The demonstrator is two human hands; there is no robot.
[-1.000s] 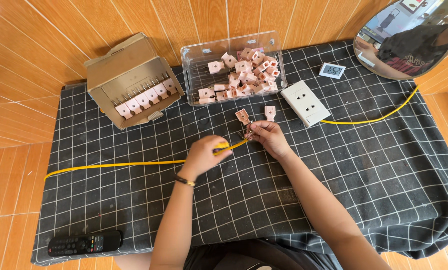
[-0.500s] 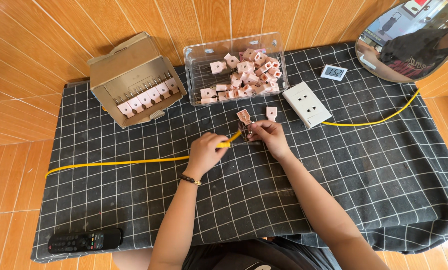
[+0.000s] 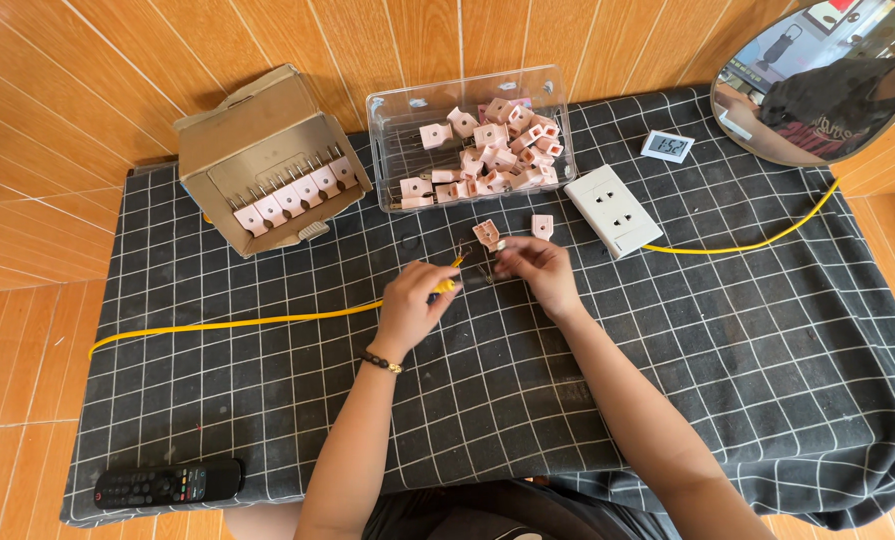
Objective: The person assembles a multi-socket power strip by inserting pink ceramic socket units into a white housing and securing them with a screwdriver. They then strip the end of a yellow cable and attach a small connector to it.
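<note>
My left hand [image 3: 414, 303] grips the end of a yellow cable [image 3: 237, 322] that trails left across the black checked cloth [image 3: 267, 400]. My right hand [image 3: 537, 272] pinches a small dark piece close to the cable's tip. Just beyond my fingers lie two small pink plug parts, one [image 3: 486, 234] near the cable tip and one [image 3: 541, 226] to its right. A white socket plate [image 3: 612, 210] sits to the right of them, with another stretch of yellow cable [image 3: 757, 240] running off it.
A clear plastic bin [image 3: 467, 135] holds several pink parts at the back. A cardboard box [image 3: 267, 160] with a row of pink parts stands back left. A small digital display [image 3: 667, 146], a round mirror [image 3: 827, 75] and a black remote [image 3: 167, 484] are also here.
Both hands have stayed at the cable tip with only slight finger shifts. The view has tilted a little.
</note>
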